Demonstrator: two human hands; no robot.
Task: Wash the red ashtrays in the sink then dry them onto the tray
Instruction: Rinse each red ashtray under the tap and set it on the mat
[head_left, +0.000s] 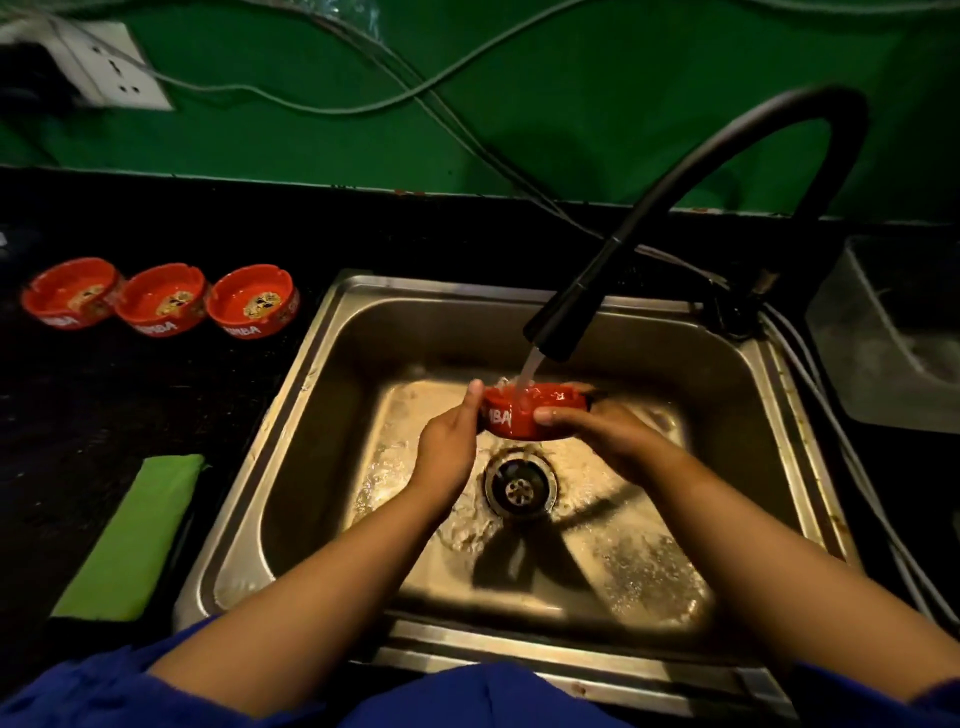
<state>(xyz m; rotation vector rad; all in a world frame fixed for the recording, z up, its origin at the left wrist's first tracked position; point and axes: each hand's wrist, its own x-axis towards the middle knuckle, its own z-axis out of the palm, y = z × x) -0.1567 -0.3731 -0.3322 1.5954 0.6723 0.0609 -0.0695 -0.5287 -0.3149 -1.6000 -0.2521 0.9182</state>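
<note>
One red ashtray (524, 418) is held above the sink (332, 332), under the tap (563, 322) stream | gripped at its sides by curled left hand (447, 447) and right hand (608, 434) | step judged: washing; three ashtrays (161, 299) waiting left of sink | next: drying called for

Forearms extended, left grip (449, 441) and right grip (608, 434) clasp the ashtray (519, 423), fingers apparently curled behind.

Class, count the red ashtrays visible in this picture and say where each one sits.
4. Three stand in a row on the dark counter left of the sink: left ashtray, middle ashtray, right ashtray. The held ashtray is under the tap's stream. Others may lie out of view.
</note>
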